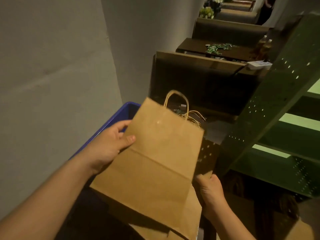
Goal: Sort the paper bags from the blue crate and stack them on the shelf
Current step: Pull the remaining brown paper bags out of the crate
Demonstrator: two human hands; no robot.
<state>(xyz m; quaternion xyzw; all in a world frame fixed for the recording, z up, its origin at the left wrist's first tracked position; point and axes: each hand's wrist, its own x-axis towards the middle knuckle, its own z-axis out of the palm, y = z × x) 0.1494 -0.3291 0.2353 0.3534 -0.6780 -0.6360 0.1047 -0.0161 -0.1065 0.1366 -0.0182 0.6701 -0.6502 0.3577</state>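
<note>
Near field. A flattened brown paper bag (155, 158) is held between both hands above the blue crate (119, 116), its folded base toward the viewer and its twisted-paper handles (176, 101) pointing away. The bag's long axis runs from near lower left to far upper right, tilted toward the green shelf (284, 94), which lies to the right of the bag and somewhat beyond it.

Right hand (210, 189): at the bag's near right corner, the closer of the two to the shelf. Its grip is closed around the bag's edge, fingers curled over the paper; the fingertips are hidden behind the paper.

Left hand (112, 141): on the bag's left edge, about midway along its length. The thumb lies flat on the upper face and the fingers reach under the sheet, a partly closed pinch on the paper.

Middle field. More handles (194, 116) show just beyond the held bag's top edge; what they belong to is hidden by it. Only a corner and one rim of the crate are visible, beside the grey wall (52, 66).

Far field. Dark worktops (207, 49) recede along the wall; one carries scattered small green items (216, 47).

Judgement: carrying the bag to the shelf calls for a swing to the right, led by the right hand.
</note>
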